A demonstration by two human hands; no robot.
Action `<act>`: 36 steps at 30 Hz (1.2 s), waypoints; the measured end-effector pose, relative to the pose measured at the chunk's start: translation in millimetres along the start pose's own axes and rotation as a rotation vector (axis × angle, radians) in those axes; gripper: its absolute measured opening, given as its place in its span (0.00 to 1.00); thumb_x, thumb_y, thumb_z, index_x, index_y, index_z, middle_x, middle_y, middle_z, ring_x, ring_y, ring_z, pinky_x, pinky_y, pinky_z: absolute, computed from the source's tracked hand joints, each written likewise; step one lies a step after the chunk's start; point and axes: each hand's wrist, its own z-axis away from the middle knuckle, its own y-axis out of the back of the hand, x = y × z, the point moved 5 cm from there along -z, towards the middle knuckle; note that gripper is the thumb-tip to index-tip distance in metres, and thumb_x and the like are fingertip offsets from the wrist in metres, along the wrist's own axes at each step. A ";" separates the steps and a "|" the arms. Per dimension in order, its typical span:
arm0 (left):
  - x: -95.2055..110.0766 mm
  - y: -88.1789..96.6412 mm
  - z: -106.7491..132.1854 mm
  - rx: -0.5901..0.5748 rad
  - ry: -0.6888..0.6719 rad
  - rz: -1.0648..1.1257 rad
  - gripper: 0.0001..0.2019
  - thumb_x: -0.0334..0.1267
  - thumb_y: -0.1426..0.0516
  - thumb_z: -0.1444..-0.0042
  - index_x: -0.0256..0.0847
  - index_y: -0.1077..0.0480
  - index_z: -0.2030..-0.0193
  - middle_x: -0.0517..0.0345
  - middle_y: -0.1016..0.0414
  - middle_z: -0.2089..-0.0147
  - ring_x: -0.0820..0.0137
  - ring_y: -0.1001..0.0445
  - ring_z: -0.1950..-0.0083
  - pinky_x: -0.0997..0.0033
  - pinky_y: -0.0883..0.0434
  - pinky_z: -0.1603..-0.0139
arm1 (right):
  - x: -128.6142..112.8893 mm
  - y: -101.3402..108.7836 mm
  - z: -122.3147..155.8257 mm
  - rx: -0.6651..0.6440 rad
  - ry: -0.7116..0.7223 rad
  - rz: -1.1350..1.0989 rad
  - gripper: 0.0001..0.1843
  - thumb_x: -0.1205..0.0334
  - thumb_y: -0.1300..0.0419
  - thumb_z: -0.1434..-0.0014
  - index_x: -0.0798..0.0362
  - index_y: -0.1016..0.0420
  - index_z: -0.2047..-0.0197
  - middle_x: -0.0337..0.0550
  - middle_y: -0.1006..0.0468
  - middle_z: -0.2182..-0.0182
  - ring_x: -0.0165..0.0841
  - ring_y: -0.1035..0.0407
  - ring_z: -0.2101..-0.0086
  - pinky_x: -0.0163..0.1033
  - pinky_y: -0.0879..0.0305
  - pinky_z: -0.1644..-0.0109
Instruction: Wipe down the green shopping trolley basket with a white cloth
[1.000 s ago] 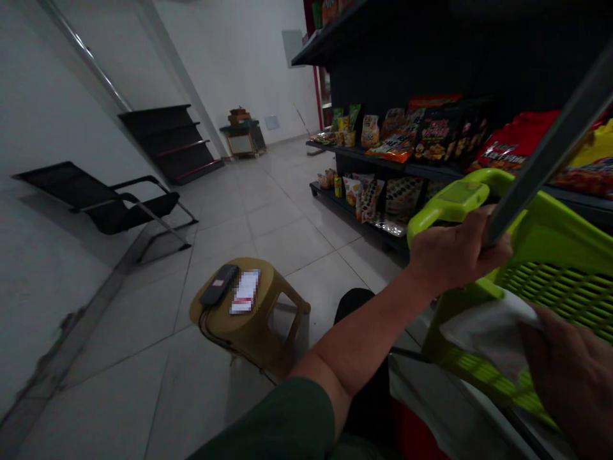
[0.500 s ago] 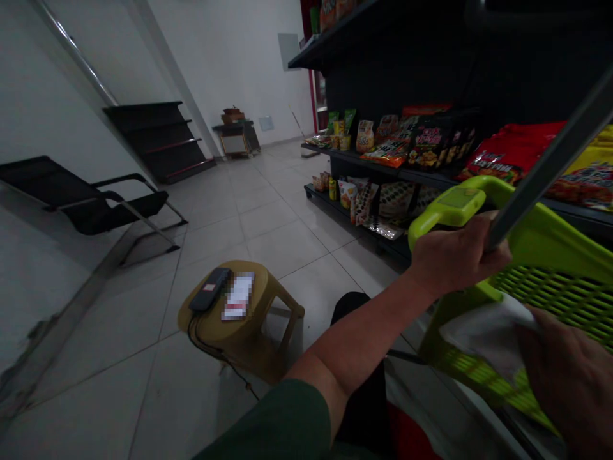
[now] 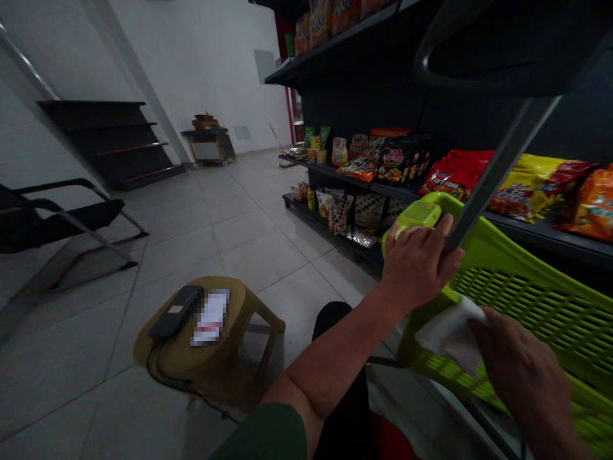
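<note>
My left hand [image 3: 420, 262] is closed around the rim of a lime green plastic basket [image 3: 527, 300], close to where its grey metal handle bar [image 3: 498, 172] meets the rim. My right hand [image 3: 522, 377] presses a white cloth [image 3: 447, 332] against the basket's slatted outer side, fingers curled over the cloth. The basket is tilted and fills the lower right of the view.
A tan plastic stool [image 3: 205, 345] with a dark device and a small card on top stands on the tiled floor at lower left. Dark shelves [image 3: 431, 198] with snack packets run along the right. A black chair [image 3: 52, 217] sits at left, low black shelving behind it.
The view has swung right and slightly up, so the stool and chair slid left. Both hands keep their hold; the cloth hand has shifted a little left along the basket side.
</note>
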 end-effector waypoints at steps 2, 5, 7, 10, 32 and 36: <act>0.7 -1.1 5.7 -0.045 0.033 -0.050 0.22 0.49 0.52 0.31 0.41 0.35 0.37 0.52 0.21 0.51 0.63 0.25 0.45 0.52 0.44 0.31 | 3.5 -1.1 0.4 0.014 0.019 -0.031 0.26 0.44 0.56 0.30 0.54 0.29 0.47 0.53 0.20 0.59 0.44 0.26 0.66 0.46 0.35 0.63; -1.5 -14.5 12.8 -0.123 0.005 -0.094 0.20 0.52 0.52 0.31 0.40 0.29 0.49 0.56 0.20 0.62 0.65 0.23 0.55 0.56 0.41 0.37 | 2.9 -0.9 -7.7 -0.001 0.056 -0.096 0.25 0.43 0.57 0.30 0.53 0.29 0.51 0.54 0.21 0.63 0.47 0.26 0.66 0.48 0.34 0.63; -5.0 -22.0 14.8 -0.127 -0.007 -0.108 0.21 0.54 0.53 0.32 0.40 0.28 0.53 0.57 0.21 0.65 0.66 0.23 0.58 0.57 0.40 0.40 | -3.0 1.6 -16.9 -0.030 0.074 -0.086 0.23 0.44 0.57 0.30 0.51 0.30 0.58 0.53 0.24 0.69 0.48 0.27 0.68 0.49 0.36 0.63; -9.1 -26.1 13.5 -0.093 0.015 -0.098 0.23 0.55 0.54 0.32 0.40 0.27 0.54 0.59 0.21 0.67 0.66 0.23 0.58 0.58 0.40 0.41 | -17.0 7.6 -29.9 -0.061 0.088 -0.098 0.21 0.46 0.58 0.30 0.48 0.33 0.64 0.50 0.26 0.72 0.47 0.29 0.70 0.48 0.37 0.65; -24.5 -33.1 5.4 -0.140 -0.002 -0.163 0.17 0.50 0.54 0.31 0.42 0.33 0.63 0.55 0.25 0.69 0.61 0.27 0.61 0.57 0.40 0.41 | 8.7 1.9 -3.4 -0.086 -0.120 -0.058 0.11 0.59 0.49 0.28 0.51 0.28 0.50 0.45 0.23 0.62 0.38 0.34 0.62 0.41 0.48 0.58; -25.0 -34.5 6.6 -0.162 -0.018 -0.160 0.18 0.49 0.56 0.31 0.41 0.32 0.62 0.52 0.25 0.67 0.59 0.27 0.61 0.56 0.40 0.43 | 34.3 9.6 23.6 -0.091 -0.205 -0.005 0.09 0.59 0.47 0.29 0.52 0.28 0.54 0.44 0.24 0.63 0.38 0.35 0.61 0.41 0.49 0.56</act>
